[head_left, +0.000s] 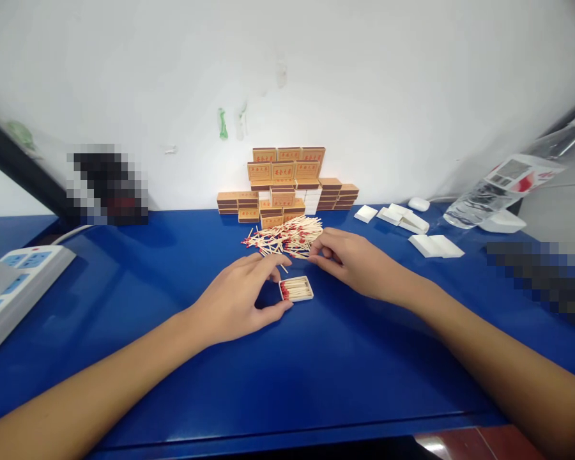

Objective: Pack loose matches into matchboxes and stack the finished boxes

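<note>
A small white matchbox tray (310,296) lies on the blue table, partly filled with red-tipped matches (296,288). My left hand (237,295) grips its left end, thumb at the near corner and fingers bent at the far side. Just beyond the tray is a loose pile of matches (287,237), their red heads pointing mostly left. At the pile's right edge my right hand (338,255) has its thumb and fingertips pinched together against the matches. Whether a match sits between those fingertips cannot be made out.
Stacked matchboxes (282,171) stand against the white wall behind the pile. Several white tray pieces (436,246) lie to the right, near a tilted plastic bottle (503,182) and a white case (418,204). A power strip (23,287) sits at the left. The table edge (287,434) runs nearest me.
</note>
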{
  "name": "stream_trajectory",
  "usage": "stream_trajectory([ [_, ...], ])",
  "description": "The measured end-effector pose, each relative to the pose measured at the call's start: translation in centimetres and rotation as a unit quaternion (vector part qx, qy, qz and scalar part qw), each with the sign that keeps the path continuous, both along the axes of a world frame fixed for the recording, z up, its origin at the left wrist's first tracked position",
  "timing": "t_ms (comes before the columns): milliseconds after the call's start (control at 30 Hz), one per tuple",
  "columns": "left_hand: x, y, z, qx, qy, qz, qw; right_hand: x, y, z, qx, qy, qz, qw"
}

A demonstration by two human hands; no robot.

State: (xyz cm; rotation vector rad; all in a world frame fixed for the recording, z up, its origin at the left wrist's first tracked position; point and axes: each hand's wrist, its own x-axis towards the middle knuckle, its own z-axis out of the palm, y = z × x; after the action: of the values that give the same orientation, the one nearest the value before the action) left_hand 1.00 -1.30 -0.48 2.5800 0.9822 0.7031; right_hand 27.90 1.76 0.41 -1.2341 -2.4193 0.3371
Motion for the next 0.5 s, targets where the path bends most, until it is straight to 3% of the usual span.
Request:
stream_trajectory([
  [167, -0.1, 0.1, -0.1, 0.000, 0.002, 0.001, 1.000, -0.6, -2.0, 1.8, -0.058, 0.013, 0.079, 0.995],
  [500, -0.1, 0.1, -0.2, 0.013, 0.001, 0.000, 1.000, -1.1, -2.6, 1.3, -0.071, -0.008, 0.116, 0.991],
])
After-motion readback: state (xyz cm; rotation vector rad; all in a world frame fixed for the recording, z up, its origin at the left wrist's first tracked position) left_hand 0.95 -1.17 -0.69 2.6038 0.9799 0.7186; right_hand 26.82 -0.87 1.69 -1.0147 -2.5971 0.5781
